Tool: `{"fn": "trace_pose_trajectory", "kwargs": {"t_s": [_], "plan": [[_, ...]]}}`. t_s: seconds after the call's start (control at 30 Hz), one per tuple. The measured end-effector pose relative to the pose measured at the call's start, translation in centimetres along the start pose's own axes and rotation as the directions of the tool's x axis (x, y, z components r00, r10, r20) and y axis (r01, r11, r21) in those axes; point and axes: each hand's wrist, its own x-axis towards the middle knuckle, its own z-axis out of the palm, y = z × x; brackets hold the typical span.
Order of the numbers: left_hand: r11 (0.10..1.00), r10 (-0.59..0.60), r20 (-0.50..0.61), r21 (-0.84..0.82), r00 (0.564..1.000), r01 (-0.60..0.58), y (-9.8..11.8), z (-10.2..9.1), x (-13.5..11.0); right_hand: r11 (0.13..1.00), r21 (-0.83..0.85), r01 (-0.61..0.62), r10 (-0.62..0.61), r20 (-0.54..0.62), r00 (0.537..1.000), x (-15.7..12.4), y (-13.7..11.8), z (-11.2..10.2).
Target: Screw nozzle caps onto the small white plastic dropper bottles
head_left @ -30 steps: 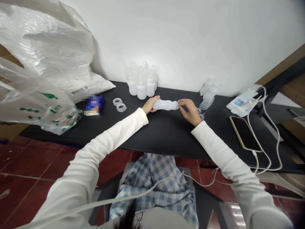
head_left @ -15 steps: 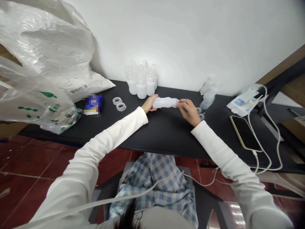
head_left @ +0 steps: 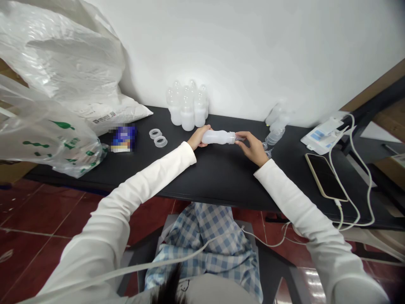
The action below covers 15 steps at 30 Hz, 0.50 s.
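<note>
Watching through the head camera, I am seeing a big white bag (head_left: 79,55) at the far left, and a clear bag (head_left: 68,145) with green print is standing in front of it. A blue packet (head_left: 125,137) is lying beside the clear bag, on the black table (head_left: 218,177). Two rings (head_left: 160,141) are lying next, touching each other. A group of bottles (head_left: 187,116) is standing upright near the wall. My left hand (head_left: 196,138) is closing round the base of one bottle (head_left: 217,137), which is lying sideways in the air between my hands, its mouth pointing right. My right hand (head_left: 252,147) is nearly closed, its fingertips pinching a small clear piece (head_left: 240,138) at this mouth. Clear parts (head_left: 276,131) are resting behind the right hand. Farther right, a white box (head_left: 321,137) and a phone (head_left: 325,176) with a cable (head_left: 369,185) are lying.
</note>
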Motion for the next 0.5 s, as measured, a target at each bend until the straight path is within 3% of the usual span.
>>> {"fn": "trace_pose_trajectory", "kwargs": {"t_s": [0.2, 0.33, 0.5], "plan": [[0.995, 0.028, 0.053, 0.089, 0.998, -0.032, -0.03, 0.29, -0.31, 0.968, -0.227, -0.109, 0.128, 0.069, 0.989, -0.01, 0.07, 0.32], [0.987, 0.024, 0.06, 0.154, 0.998, -0.033, 0.16, 0.49, -0.51, 0.946, -0.281, -0.163, 0.205, 0.129, 0.97, 0.01, -0.22, 0.41], [0.983, 0.024, 0.053, 0.183, 0.998, -0.033, 0.25, 0.42, -0.45, 0.959, -0.252, -0.131, 0.152, 0.062, 0.986, 0.06, -0.79, -0.15]]}}
